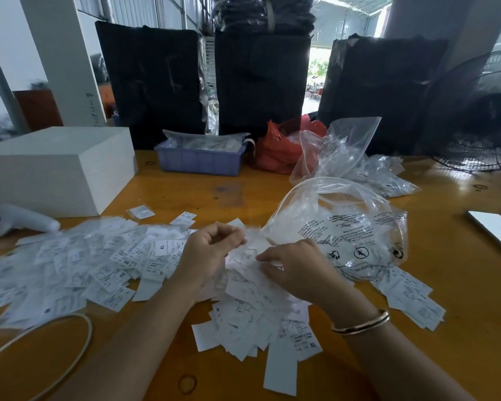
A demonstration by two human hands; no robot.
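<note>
Labels point(252, 299), small white slips printed with sizes such as XL and XS, lie in a loose heap across the near half of the bench point(243, 192). They spread from 9 o'clock through the middle to about 4 o'clock, and a few stray slips lie at 6 o'clock. The left hand point(211, 250) is at the centre of the heap, fingers curled in, pinching a few labels between thumb and fingertips. The right hand point(295, 270), with a gold bangle point(362, 322) on its wrist, is just beside it at 3 o'clock. Its bent fingertips are down on the labels, but I cannot tell whether they grasp one or only touch. A clear printed bag point(344, 227) lies at 2 o'clock, its near edge reaching the gap between the hands.

At 10 o'clock stands a white box point(55, 166), with a white handheld device point(21, 221) at 9 o'clock in front of it. A blue tray point(200, 160) sits at 12 o'clock, a red bag point(281, 151) just to its right, and another clear bag point(339, 146) at 1 o'clock. A phone point(495, 230) lies at 3 o'clock near the bench edge, with a fan point(480, 120) behind it. A pale cable point(78, 351) loops at 7 o'clock.
</note>
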